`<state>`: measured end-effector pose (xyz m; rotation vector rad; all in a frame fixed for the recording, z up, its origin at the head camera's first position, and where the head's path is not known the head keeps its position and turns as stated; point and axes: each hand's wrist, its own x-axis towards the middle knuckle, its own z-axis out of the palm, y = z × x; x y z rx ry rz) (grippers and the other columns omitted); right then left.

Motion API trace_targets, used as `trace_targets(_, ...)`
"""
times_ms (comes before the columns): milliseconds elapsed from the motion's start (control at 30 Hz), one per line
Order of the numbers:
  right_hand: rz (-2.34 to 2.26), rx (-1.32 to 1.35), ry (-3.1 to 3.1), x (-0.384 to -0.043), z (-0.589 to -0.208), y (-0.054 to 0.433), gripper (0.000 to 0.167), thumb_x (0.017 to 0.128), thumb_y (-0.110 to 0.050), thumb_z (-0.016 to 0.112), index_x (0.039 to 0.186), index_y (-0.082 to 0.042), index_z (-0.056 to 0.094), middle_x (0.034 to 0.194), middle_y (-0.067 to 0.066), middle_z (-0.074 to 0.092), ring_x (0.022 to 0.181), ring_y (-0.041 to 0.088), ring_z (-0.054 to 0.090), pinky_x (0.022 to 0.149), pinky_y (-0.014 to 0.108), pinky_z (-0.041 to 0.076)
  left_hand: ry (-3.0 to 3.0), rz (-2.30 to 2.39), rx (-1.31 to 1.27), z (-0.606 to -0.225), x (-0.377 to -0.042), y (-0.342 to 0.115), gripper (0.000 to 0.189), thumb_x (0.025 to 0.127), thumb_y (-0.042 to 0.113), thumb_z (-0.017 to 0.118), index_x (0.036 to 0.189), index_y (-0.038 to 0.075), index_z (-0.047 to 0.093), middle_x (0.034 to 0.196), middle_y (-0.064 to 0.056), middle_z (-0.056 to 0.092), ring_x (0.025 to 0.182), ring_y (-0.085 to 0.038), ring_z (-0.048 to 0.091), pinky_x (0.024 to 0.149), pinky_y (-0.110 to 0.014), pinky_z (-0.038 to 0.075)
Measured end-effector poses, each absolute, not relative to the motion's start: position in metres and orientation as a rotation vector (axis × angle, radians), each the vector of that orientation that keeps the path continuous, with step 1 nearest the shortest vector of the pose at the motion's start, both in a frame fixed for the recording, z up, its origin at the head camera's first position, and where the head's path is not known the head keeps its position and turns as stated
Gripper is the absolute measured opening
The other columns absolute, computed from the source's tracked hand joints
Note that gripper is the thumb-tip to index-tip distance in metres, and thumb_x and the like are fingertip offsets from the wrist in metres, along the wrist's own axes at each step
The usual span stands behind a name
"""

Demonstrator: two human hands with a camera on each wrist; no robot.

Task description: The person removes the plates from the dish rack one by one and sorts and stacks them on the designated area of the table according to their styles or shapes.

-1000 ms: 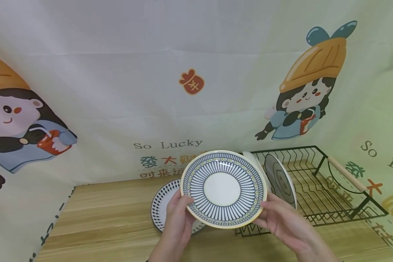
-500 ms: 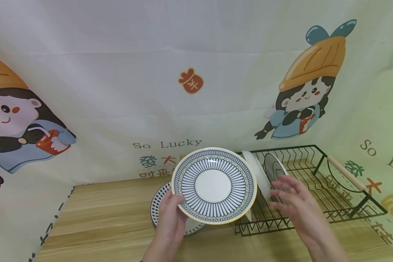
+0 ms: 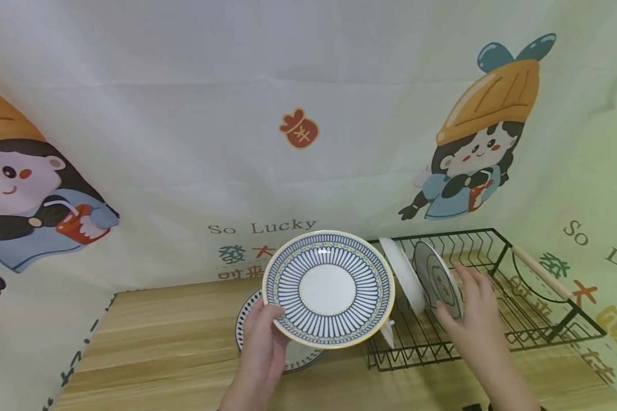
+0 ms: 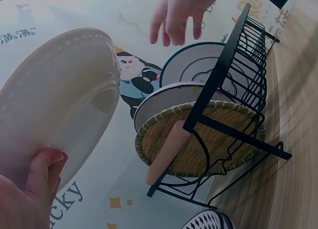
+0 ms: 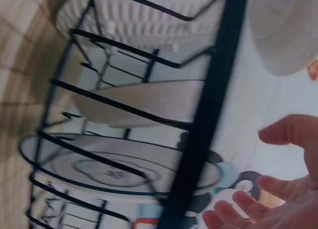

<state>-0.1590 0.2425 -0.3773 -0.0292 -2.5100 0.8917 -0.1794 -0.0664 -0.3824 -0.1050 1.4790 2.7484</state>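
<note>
A shallow plate [image 3: 329,289] with blue radiating stripes and a yellow rim is tilted up, face toward me. My left hand [image 3: 261,345] grips its lower left rim, thumb on the face; its plain white back [image 4: 64,90] shows in the left wrist view. My right hand [image 3: 474,319] is beside a dark-rimmed grey-patterned plate [image 3: 439,279] upright in the rack. In both wrist views the right hand's spread fingers are apart from that plate. A white dish [image 3: 403,274] stands to its left, and a round woven basket [image 4: 198,139] beyond that.
The black wire dish rack [image 4: 218,72] has a wooden handle [image 3: 544,273] at its right end. On the wooden tabletop [image 3: 149,342], a plate with a black diamond border [image 3: 298,357] lies partly behind the held plate. A printed cloth [image 3: 185,114] hangs behind.
My right hand has let go of the striped plate and moved right to the upright plate in the rack. My left hand has carried the striped plate slightly left.
</note>
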Motion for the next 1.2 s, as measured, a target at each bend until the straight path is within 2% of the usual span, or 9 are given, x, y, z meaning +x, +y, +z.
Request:
trace_targets(200,0.937,-0.075,-2.584,-0.165,-0.386,0.252,0.073,0.088,-0.008,0.058,0.151,-0.008,0.019,0.150,0.029,0.018,0.129,0.055,0.026,0.093,0.074,0.032,1.478,2.745,-0.118,-0.383,-0.179,-0.069,0.063,0.085,-0.002,0.040,0.147,0.007,0.030,0.134,-0.011,0.054,0.100,-0.015,0.066,0.084,-0.028,0.056)
trace_targets(333,0.921,-0.069,-2.608,-0.166,-0.391,0.255,0.065,0.091,-0.006,0.052,0.148,-0.002,0.022,0.144,0.032,0.028,0.121,0.054,0.038,0.090,0.071,0.039,1.482,2.750,-0.155,-0.384,-0.179,-0.072,0.062,0.085,-0.001,0.040,0.146,0.008,0.031,0.129,-0.008,0.058,0.098,-0.014,0.067,0.081,-0.026,0.057)
trace_targets(433,0.905,-0.064,-2.604,-0.166,-0.395,0.256,0.056,0.092,-0.003,0.047,0.145,0.001,0.030,0.137,0.031,0.039,0.112,0.049,0.048,0.082,0.063,0.049,1.482,2.763,-0.163,-0.385,-0.179,-0.075,0.062,0.085,-0.001,0.041,0.146,0.007,0.031,0.125,-0.004,0.061,0.097,-0.013,0.067,0.080,-0.025,0.057)
trace_targets(567,0.865,-0.070,-2.602,-0.168,-0.396,0.257,0.051,0.091,-0.001,0.046,0.141,0.002,0.038,0.139,0.032,0.040,0.110,0.047,0.051,0.071,0.050,0.054,1.510,2.759,-0.172,-0.387,-0.180,-0.079,0.060,0.086,-0.001,0.040,0.145,0.006,0.031,0.117,-0.002,0.064,0.093,-0.012,0.067,0.075,-0.024,0.057)
trace_targets(667,0.841,-0.070,-2.595,-0.170,-0.397,0.257,0.051,0.090,-0.001,0.047,0.140,0.003,0.040,0.139,0.034,0.039,0.108,0.048,0.054,0.065,0.040,0.055,1.508,2.752,-0.183,-0.388,-0.180,-0.081,0.062,0.086,-0.001,0.039,0.147,0.006,0.029,0.122,-0.003,0.062,0.095,-0.012,0.067,0.079,-0.024,0.057)
trace_targets(767,0.821,-0.075,-2.581,-0.171,-0.398,0.257,0.051,0.088,0.000,0.048,0.139,0.003,0.042,0.136,0.035,0.042,0.098,0.045,0.061,0.056,0.030,0.054,1.513,2.744,-0.192,-0.388,-0.180,-0.084,0.063,0.086,0.000,0.039,0.148,0.006,0.026,0.131,-0.009,0.056,0.099,-0.013,0.067,0.084,-0.025,0.056)
trace_targets(900,0.758,-0.093,-2.571,-0.172,-0.398,0.256,0.051,0.087,0.000,0.050,0.137,0.004,0.044,0.127,0.037,0.049,0.071,0.032,0.062,0.043,0.022,0.045,1.534,2.730,-0.203,-0.389,-0.180,-0.090,0.064,0.086,0.000,0.038,0.149,0.007,0.024,0.137,-0.011,0.051,0.101,-0.012,0.066,0.087,-0.025,0.054)
trace_targets(1000,0.724,-0.111,-2.574,-0.172,-0.398,0.255,0.052,0.086,0.000,0.051,0.137,0.003,0.044,0.119,0.037,0.054,0.060,0.022,0.054,0.040,0.023,0.039,1.537,2.734,-0.217,-0.391,-0.179,-0.094,0.063,0.087,0.000,0.037,0.148,0.006,0.024,0.133,-0.009,0.055,0.101,-0.012,0.066,0.088,-0.025,0.054)
trace_targets(1200,0.714,-0.120,-2.566,-0.173,-0.399,0.255,0.052,0.085,0.001,0.051,0.137,0.002,0.045,0.113,0.036,0.059,0.054,0.019,0.048,0.039,0.024,0.037,1.538,2.759,-0.233,-0.396,-0.178,-0.103,0.060,0.089,0.001,0.036,0.148,0.005,0.024,0.117,0.001,0.064,0.097,-0.012,0.067,0.084,-0.026,0.056)
